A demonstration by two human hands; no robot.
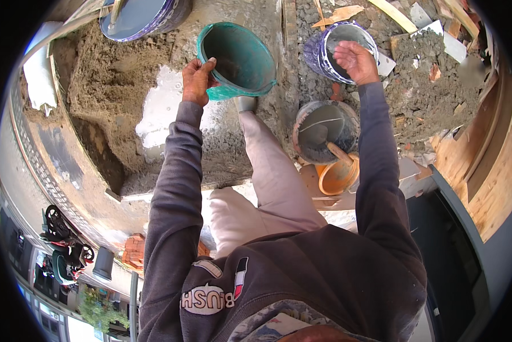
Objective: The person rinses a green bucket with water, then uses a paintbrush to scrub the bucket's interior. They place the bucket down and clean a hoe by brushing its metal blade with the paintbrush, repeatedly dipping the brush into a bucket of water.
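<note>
A green plastic bucket (243, 60) is tilted with its mouth towards me; my left hand (199, 80) grips its near left rim, thumb over the edge. Some grey residue lies in its bottom. My right hand (355, 62) is raised over a purple-and-white bucket (318, 53) holding grey contents; its fingers are slightly curled and hold nothing that I can see. Below that stands a dark mortar-stained bucket (301, 137) of grey liquid, with a wooden-handled tool (339, 153) in it. An orange bucket (339, 181) sits beside it.
Wet sandy mix (106, 85) lies at the left next to a milky puddle (164, 107). A large bucket of water (170, 17) stands at top left. Rubble (431, 85) and wood scraps (392, 15) cover the right. Plywood (465, 171) lies at far right. My boot (245, 104) is below the green bucket.
</note>
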